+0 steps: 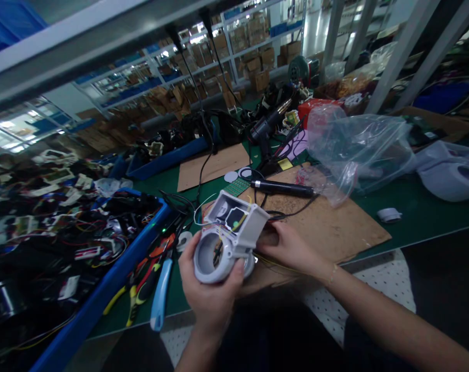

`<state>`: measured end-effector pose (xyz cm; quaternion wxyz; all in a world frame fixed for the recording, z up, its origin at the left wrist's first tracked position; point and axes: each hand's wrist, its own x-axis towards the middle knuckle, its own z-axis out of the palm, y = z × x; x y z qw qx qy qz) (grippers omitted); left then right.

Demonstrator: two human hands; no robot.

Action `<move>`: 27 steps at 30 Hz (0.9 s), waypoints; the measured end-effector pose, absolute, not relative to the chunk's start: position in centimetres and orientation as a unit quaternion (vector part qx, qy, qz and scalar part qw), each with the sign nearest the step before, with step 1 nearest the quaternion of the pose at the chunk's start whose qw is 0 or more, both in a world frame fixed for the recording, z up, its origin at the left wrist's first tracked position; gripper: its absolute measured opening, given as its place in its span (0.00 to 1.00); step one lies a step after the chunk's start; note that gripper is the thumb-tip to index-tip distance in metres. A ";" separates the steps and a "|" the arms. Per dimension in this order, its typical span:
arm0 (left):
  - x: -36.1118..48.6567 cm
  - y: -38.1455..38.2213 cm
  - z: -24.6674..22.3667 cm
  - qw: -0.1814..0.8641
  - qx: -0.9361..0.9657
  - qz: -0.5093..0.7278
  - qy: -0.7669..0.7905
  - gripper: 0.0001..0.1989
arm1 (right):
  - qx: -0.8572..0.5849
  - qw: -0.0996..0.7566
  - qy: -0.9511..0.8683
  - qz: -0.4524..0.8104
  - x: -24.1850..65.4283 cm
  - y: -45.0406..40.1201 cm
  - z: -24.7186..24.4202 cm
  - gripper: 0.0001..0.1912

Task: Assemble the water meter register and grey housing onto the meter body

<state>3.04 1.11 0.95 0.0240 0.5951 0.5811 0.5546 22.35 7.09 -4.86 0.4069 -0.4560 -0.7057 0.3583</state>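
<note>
A light grey plastic housing (250,232) with a round ring opening and a box-shaped part is held above the cardboard. My left hand (211,289) grips the ring end, its thumb and fingers on opposite sides. Inside the box part a dark piece and thin yellow and white wires show. My right hand (288,248) is at the right side of the housing, its fingertips partly hidden behind it; whether they hold anything cannot be made out. A thin yellow wire runs beneath that hand.
Left are a blue bin (114,268) of wired parts, pliers (147,279) and a light blue tool (162,294). A black pen-like tool (283,187) lies on cardboard (346,227). Behind are a heat gun (267,124), a clear bag (366,150) and, at right, another grey housing (447,173).
</note>
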 end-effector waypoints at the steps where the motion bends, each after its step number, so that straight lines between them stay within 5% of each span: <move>1: 2.8 1.4 1.9 0.032 0.585 0.567 0.579 0.40 | -0.463 0.409 -0.702 0.354 22.4 7.1 -5.0 0.26; 10: -2.5 1.4 4.1 -0.066 0.535 0.587 0.605 0.39 | -0.500 0.421 -0.676 0.340 25.2 4.0 -4.8 0.19; 14: -3.6 0.2 2.4 -0.073 0.523 0.571 0.628 0.39 | -0.510 0.389 -0.684 0.346 26.4 1.9 -3.7 0.13; 27: -2.3 0.4 -4.6 -0.070 0.499 0.548 0.668 0.45 | -0.449 0.362 -0.779 0.244 23.0 1.9 -4.3 0.16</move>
